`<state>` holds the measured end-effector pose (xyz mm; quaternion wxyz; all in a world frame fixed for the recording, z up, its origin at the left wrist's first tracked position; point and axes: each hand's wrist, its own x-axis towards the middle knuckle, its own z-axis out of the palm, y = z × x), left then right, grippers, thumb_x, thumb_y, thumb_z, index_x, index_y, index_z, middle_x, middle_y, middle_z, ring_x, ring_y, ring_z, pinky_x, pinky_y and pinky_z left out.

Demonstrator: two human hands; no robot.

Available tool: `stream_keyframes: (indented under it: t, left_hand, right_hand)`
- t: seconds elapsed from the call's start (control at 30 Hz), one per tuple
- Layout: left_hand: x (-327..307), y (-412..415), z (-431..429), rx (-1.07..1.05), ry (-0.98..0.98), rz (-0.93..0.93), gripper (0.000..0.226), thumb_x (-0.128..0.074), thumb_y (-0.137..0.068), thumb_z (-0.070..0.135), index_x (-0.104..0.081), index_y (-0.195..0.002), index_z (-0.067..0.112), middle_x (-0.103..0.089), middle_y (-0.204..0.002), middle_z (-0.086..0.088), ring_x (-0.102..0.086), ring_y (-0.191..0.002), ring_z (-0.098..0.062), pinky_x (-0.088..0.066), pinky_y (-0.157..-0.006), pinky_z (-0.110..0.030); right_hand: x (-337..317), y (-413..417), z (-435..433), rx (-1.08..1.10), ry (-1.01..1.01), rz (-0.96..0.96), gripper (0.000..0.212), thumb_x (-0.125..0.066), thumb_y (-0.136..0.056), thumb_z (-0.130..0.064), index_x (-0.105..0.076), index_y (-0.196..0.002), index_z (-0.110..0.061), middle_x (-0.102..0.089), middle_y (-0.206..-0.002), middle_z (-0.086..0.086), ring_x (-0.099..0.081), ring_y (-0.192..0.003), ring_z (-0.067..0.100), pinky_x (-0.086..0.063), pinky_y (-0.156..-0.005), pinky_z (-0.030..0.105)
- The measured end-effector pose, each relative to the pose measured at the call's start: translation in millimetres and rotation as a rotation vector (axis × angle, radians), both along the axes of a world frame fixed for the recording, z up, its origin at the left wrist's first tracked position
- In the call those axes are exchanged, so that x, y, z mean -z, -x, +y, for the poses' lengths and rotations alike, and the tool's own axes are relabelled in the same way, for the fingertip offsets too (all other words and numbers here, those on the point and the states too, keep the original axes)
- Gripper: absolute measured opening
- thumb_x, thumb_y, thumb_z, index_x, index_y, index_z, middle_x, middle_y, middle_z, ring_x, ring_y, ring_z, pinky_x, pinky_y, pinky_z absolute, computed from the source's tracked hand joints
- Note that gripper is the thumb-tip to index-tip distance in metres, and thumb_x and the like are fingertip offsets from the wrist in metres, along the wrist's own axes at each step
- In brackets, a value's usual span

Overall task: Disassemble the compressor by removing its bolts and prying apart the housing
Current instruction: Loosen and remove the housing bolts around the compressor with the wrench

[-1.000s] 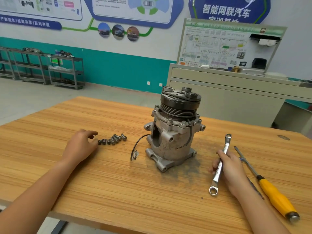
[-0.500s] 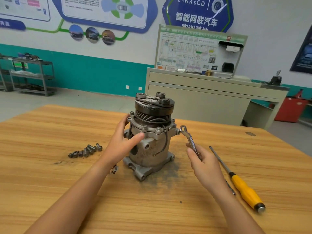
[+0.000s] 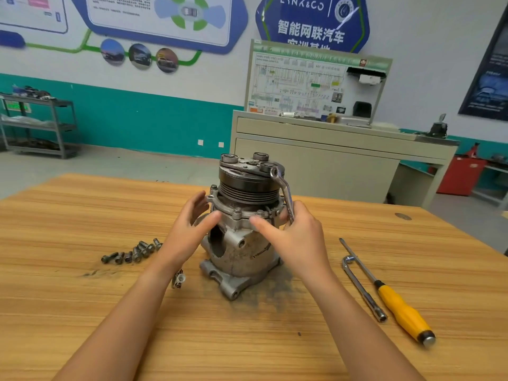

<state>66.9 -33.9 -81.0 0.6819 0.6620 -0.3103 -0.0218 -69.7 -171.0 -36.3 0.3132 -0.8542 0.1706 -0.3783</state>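
My left hand (image 3: 189,232) and right hand (image 3: 298,239), gripping the wrench (image 3: 286,192), flank the compressor (image 3: 242,248) at frame centre; bolts (image 3: 133,251) lie left of it

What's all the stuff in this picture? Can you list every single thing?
compressor: one, grey with a dark pulley on top, upright mid-table
bolts: about seven, dark grey, loose heap left of the compressor
wrench: one, silver, in the right hand, ring end up by the pulley
socket key: one, silver, L-shaped, lying on the table at the right
screwdriver: one, yellow handle, lying beside the socket key
plug: one, whitish, on the table by the left wrist
table: one, light wood
cabinet: one, beige, behind the table
shelf cart: one, grey, far left by the wall
left hand: open, thumb on the compressor
right hand: grips the wrench, thumb on the compressor
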Motion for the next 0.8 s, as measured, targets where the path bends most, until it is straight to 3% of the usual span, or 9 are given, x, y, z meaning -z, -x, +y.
stream_keyframes:
  t: [0.07,0.17,0.23,0.4,0.5,0.6,0.8]
  left_hand:
    - [5,1,-1,-0.075,-0.032,0.023,0.075,-0.044,-0.078,0.058,-0.032,-0.143,0.024,-0.041,-0.131,0.016,-0.040,-0.121,-0.002,-0.036,-0.095,-0.024]
    - [13,-1,-5,-0.145,-0.139,0.016,0.047,-0.027,-0.094,0.053,-0.046,-0.130,0.029,-0.046,-0.124,0.016,-0.042,-0.108,0.005,-0.031,-0.087,-0.018]
    - [15,-4,-6,-0.147,-0.106,0.046,0.053,-0.021,-0.097,0.051,-0.048,-0.132,0.023,-0.049,-0.120,0.013,-0.046,-0.103,0.004,-0.033,-0.090,-0.023]
    - [19,-14,-7,-0.145,-0.089,0.148,0.060,-0.013,-0.097,0.054,-0.054,-0.127,0.021,-0.054,-0.118,0.006,-0.044,-0.114,-0.008,-0.033,-0.104,-0.036]
    - [17,-13,-6,-0.140,-0.112,0.120,0.049,-0.015,-0.098,0.050,-0.061,-0.096,0.035,-0.063,-0.097,0.016,-0.054,-0.097,-0.001,-0.040,-0.089,-0.024]
    - [13,-10,-2,-0.177,-0.109,0.087,0.046,-0.020,-0.099,0.048,-0.062,-0.084,0.037,-0.061,-0.085,0.023,-0.052,-0.084,0.013,-0.032,-0.067,-0.008]
    - [13,2,9,-0.242,-0.052,0.012,0.034,-0.043,-0.096,0.036,-0.066,-0.072,0.029,-0.067,-0.071,0.016,-0.060,-0.070,0.009,-0.040,-0.060,-0.012]
  right_hand:
    - [2,-4,2,0.016,0.037,0.033,0.047,-0.067,-0.065,-0.060,-0.032,-0.068,-0.030,-0.045,-0.065,-0.013,-0.041,-0.057,0.001,-0.028,-0.047,0.022]
    - [6,-6,2,0.028,0.036,0.012,0.047,-0.068,-0.065,-0.059,-0.031,-0.067,-0.029,-0.044,-0.064,-0.013,-0.040,-0.056,0.001,-0.027,-0.047,0.021]
    - [7,-6,1,0.018,0.021,0.001,0.046,-0.068,-0.066,-0.059,-0.032,-0.067,-0.029,-0.043,-0.063,-0.013,-0.039,-0.056,0.001,-0.027,-0.047,0.021]
    - [7,-7,-4,-0.011,-0.028,0.012,0.046,-0.069,-0.063,-0.059,-0.035,-0.066,-0.028,-0.047,-0.066,-0.012,-0.042,-0.060,0.002,-0.032,-0.049,0.023]
    - [8,-8,-6,-0.039,-0.053,0.016,0.045,-0.071,-0.063,-0.056,-0.037,-0.065,-0.027,-0.044,-0.062,-0.012,-0.040,-0.056,0.002,-0.030,-0.048,0.022]
    - [5,-7,-12,-0.048,-0.059,0.037,0.046,-0.072,-0.060,-0.056,-0.038,-0.065,-0.026,-0.042,-0.057,-0.012,-0.037,-0.050,0.001,-0.026,-0.045,0.017]
    - [2,0,-42,0.034,-0.125,0.078,0.050,-0.074,-0.054,-0.057,-0.041,-0.066,-0.021,-0.045,-0.058,-0.009,-0.039,-0.052,0.009,-0.028,-0.047,0.024]
